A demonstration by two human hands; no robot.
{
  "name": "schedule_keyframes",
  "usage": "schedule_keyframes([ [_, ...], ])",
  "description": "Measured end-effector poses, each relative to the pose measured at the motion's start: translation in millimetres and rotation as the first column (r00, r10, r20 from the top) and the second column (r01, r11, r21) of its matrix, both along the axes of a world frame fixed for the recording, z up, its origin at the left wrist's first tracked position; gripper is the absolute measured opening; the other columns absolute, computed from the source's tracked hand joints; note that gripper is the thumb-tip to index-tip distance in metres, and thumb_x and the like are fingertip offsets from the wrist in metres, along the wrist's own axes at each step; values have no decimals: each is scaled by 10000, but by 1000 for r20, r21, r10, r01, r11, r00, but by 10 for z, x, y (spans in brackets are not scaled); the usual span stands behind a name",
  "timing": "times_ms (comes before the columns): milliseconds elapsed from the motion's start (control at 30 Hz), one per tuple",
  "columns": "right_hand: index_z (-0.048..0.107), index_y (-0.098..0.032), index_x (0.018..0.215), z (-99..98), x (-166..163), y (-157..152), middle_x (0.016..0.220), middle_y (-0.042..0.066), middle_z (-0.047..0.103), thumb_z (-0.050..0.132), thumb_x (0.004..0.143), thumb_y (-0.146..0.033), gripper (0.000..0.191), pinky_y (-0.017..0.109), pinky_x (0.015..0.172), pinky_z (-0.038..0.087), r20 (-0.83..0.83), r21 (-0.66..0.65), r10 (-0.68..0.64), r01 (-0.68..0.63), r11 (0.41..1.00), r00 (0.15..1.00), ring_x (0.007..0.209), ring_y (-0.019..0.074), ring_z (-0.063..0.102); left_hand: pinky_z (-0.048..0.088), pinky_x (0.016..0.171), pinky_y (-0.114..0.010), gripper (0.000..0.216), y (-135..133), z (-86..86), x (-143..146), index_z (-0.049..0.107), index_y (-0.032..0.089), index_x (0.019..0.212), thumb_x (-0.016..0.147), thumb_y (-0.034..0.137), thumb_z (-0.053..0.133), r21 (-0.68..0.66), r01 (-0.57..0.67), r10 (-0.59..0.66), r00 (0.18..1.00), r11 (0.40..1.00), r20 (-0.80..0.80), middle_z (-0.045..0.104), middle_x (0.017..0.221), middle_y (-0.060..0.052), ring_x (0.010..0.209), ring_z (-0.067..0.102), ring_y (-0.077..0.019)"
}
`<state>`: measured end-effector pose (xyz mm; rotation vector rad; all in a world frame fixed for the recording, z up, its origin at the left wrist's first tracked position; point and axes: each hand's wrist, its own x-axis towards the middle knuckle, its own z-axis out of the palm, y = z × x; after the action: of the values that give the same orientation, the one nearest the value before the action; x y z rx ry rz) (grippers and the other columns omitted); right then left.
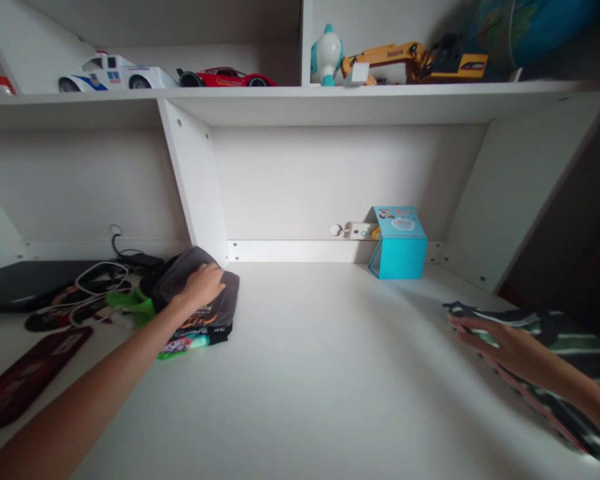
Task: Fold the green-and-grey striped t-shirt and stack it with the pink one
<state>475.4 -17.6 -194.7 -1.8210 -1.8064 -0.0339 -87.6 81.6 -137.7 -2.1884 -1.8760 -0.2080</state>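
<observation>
My left hand [203, 285] lies flat, palm down, on a dark grey folded garment [220, 300] at the top of a small stack of folded clothes, with green and printed pieces [180, 345] under it. My right hand [500, 343] rests on a striped green, black and white cloth [575, 347] at the desk's right edge, fingers stretched toward the left. Both hands press on fabric; neither visibly grips it. The white desk [320, 373] lies between them.
A turquoise box [399, 243] stands at the back wall by a white socket strip [355, 231]. Cables [100, 277], a dark laptop [25, 283] and a dark red case [25, 373] lie left. Toy cars [115, 73], an excavator [415, 61] and a globe [535, 27] fill the upper shelf.
</observation>
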Motion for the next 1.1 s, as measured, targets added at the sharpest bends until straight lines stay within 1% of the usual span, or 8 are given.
schedule_keyframes([
  [100, 682, -266, 974, -4, -387, 204, 1044, 70, 688, 519, 800, -400, 274, 281, 857, 461, 6, -117, 245, -243, 963, 970, 967, 225, 643, 406, 809, -459, 313, 143, 152, -303, 573, 90, 1067, 790, 152, 440, 148, -122, 142, 981, 981, -129, 526, 1156, -204, 1068, 431, -347],
  [267, 632, -204, 1079, 19, -942, 360, 1139, 66, 645, 438, 834, -471, 411, 384, 937, 439, 27, -179, 409, -398, 900, 912, 1052, 256, 598, 394, 746, -445, 284, 302, 223, -430, 596, 77, 1031, 800, 87, 431, 264, -64, 140, 950, 962, -280, 529, 1097, -189, 1013, 438, -327],
  [400, 612, -191, 1113, 61, -1155, 315, 1164, 62, 630, 413, 861, -468, 424, 372, 952, 431, 22, -214, 471, -456, 864, 882, 1071, 237, 586, 350, 771, -433, 278, 334, 266, -443, 655, 117, 785, 815, 46, 389, 267, 6, 83, 944, 964, -320, 585, 962, -145, 998, 439, -300],
  [600, 620, -195, 1099, 70, -1114, 200, 1138, 71, 647, 414, 863, -462, 411, 370, 922, 456, -27, -238, 482, -474, 848, 876, 1037, 239, 608, 291, 765, -455, 309, 320, 294, -484, 656, 181, 684, 790, 54, 395, 235, 164, -62, 918, 958, -391, 633, 791, -144, 895, 473, -293],
  [733, 630, -201, 1065, 78, -1106, 142, 1082, 85, 668, 436, 859, -435, 367, 378, 880, 475, -75, -225, 492, -495, 839, 867, 977, 241, 633, 292, 744, -417, 259, 182, 443, -215, 662, 184, 683, 791, 113, 438, 219, 273, -150, 880, 937, -451, 633, 779, -134, 858, 491, -273],
  [833, 579, -203, 1140, 136, -1304, 64, 1034, 85, 676, 438, 869, -403, 365, 352, 841, 492, -121, -184, 535, -548, 816, 836, 939, 215, 642, 317, 717, -356, 215, -132, 562, 302, 663, 197, 729, 810, 162, 468, 86, 400, -326, 838, 912, -438, 640, 749, -79, 794, 519, -218],
  [967, 237, -225, 1404, 211, -1858, -137, 1326, 91, 473, 558, 806, -318, 685, 308, 912, 458, -153, -57, 647, -660, 749, 747, 1116, 172, 537, 341, 727, -314, 163, -925, 549, 1183, 612, 190, 713, 798, 108, 499, -41, 724, -676, 621, 689, -397, 608, 689, -10, 730, 516, -162],
  [1100, 528, -219, 1167, 150, -2289, -342, 1180, 38, 563, 573, 685, -98, 499, 282, 937, 429, -82, 30, 746, -747, 665, 661, 1101, 176, 528, 372, 734, -319, 76, -1700, 500, 1693, 583, 168, 732, 781, 131, 538, -6, 901, -818, 391, 434, -422, 597, 694, -17, 701, 498, -166],
])
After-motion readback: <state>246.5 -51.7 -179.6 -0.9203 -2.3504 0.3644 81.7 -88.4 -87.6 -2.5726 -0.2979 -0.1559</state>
